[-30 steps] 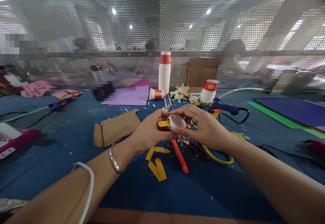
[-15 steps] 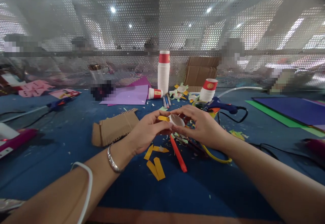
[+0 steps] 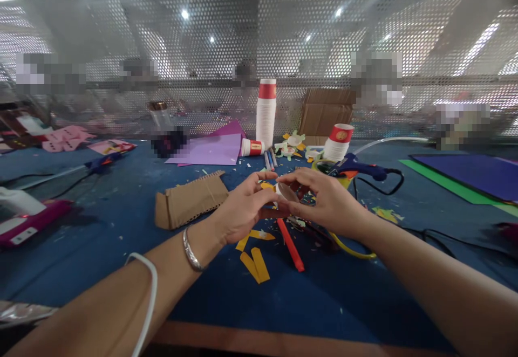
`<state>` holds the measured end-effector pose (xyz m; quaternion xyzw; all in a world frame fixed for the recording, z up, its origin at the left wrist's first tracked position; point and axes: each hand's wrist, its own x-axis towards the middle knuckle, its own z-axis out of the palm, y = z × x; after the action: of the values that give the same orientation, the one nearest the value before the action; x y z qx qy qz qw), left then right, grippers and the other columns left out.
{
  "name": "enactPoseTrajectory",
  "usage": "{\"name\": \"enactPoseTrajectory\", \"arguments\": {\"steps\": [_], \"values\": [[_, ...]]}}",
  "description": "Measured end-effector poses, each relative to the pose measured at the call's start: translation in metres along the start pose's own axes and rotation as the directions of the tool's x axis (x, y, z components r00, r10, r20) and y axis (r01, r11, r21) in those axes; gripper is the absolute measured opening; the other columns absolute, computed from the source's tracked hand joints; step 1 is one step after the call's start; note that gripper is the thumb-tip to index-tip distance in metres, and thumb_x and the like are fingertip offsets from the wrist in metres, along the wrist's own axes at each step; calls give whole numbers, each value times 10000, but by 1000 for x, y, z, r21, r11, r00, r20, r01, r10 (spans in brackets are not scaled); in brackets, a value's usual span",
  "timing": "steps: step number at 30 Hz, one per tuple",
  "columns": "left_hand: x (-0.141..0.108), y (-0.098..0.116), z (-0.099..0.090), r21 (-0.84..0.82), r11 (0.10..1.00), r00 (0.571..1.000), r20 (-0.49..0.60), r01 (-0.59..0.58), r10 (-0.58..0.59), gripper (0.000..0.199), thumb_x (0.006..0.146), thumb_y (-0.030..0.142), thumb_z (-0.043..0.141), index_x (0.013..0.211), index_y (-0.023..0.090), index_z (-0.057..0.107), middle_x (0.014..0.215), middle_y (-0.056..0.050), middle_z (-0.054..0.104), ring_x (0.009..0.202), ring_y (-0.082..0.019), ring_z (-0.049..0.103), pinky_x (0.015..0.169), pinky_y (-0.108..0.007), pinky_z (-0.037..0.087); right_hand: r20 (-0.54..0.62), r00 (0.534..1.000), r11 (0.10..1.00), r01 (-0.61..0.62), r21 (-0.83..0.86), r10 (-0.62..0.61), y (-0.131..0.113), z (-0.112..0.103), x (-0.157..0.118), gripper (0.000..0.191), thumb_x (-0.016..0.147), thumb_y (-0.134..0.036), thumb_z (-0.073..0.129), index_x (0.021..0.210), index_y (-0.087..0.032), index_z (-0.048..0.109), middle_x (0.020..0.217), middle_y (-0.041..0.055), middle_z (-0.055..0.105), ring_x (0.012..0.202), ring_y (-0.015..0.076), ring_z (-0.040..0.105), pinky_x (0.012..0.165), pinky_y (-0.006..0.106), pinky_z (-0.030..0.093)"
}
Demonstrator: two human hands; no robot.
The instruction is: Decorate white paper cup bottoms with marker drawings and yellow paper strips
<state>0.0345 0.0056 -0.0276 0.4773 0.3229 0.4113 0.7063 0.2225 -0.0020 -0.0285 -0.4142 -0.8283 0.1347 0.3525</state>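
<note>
Between my hands, above the table, is a short white round piece [image 3: 285, 193] that looks like a cut-off paper cup. My right hand [image 3: 329, 201] grips it from the right with thumb and fingers. My left hand [image 3: 246, 207] is closed at its left side, pinching a yellow paper piece [image 3: 267, 185] against it; the fingers partly hide both. Below lie several yellow paper strips [image 3: 260, 264] and an orange-red marker [image 3: 290, 245]. Paper scraps lie under my right hand, beside dark scissor-like handles [image 3: 319, 234] that are partly hidden.
Flattened cardboard [image 3: 194, 199] lies left of my hands. A cup stack [image 3: 266, 114] stands behind, near a tipped cup [image 3: 251, 147] and paper turtle-like shapes [image 3: 294, 140]. At right are a blue glue gun [image 3: 360, 168] on a yellow tape roll, cables and coloured sheets [image 3: 465, 176].
The view has shifted slightly, moving the table things a little rightward. My left fingers have moved over the yellow piece, now more covered, and the white piece has tilted a little.
</note>
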Motion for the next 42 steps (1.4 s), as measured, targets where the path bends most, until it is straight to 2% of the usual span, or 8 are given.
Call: {"name": "enactPoseTrajectory", "arguments": {"steps": [5, 8, 18, 26, 31, 42], "values": [[-1, -3, 3, 46, 999, 997, -75, -28, 32, 502, 715, 78, 643, 1176, 165, 464, 743, 3, 644, 691, -156, 652, 779, -369, 544, 10, 1000, 999, -1, 33, 1, 1, 0, 0, 290, 831, -297, 683, 1102, -194, 658, 976, 67, 669, 846, 188, 638, 714, 315, 536], [-2, -4, 6, 98, 994, 990, -125, -51, 63, 518, 709, 72, 638, 1185, 177, 462, 761, 13, 622, 714, -161, 653, 800, -380, 541, 21, 1000, 999, -8, 48, 7, 1, -1, 1, 289, 828, -344, 696, 1076, -198, 663, 969, 64, 668, 839, 187, 635, 711, 318, 533], [-5, -8, 3, 170, 977, 989, -51, -130, 141, 576, 716, 124, 707, 1224, 193, 445, 917, -21, 611, 810, -175, 666, 860, -402, 542, 9, 998, 996, -61, 71, 60, 0, -6, 1, 362, 778, -456, 762, 1008, -190, 680, 949, 62, 687, 802, 187, 633, 704, 321, 532], [-4, -6, 7, 180, 976, 983, -112, -122, 144, 553, 710, 110, 686, 1205, 193, 453, 863, -4, 611, 760, -153, 653, 819, -369, 548, -12, 1000, 1000, -18, 24, 18, 3, -1, 1, 329, 816, -464, 725, 1007, -201, 679, 941, 64, 689, 788, 183, 637, 701, 326, 541], [-1, -9, 5, 179, 978, 981, -147, -102, 130, 548, 723, 131, 687, 1200, 202, 427, 888, -14, 621, 770, -167, 655, 824, -415, 557, 28, 1000, 1000, 1, 2, -1, 5, 2, 2, 258, 859, -356, 669, 1052, -186, 667, 938, 64, 663, 804, 176, 626, 696, 309, 533], [3, -2, 1, 149, 983, 980, -156, -104, 127, 508, 682, 108, 683, 1124, 181, 442, 815, 7, 599, 700, -141, 615, 753, -363, 551, 14, 1000, 999, 24, -43, -23, 0, -1, -1, 320, 904, -386, 636, 1152, -186, 666, 1022, 75, 705, 899, 201, 657, 790, 333, 514]]}}
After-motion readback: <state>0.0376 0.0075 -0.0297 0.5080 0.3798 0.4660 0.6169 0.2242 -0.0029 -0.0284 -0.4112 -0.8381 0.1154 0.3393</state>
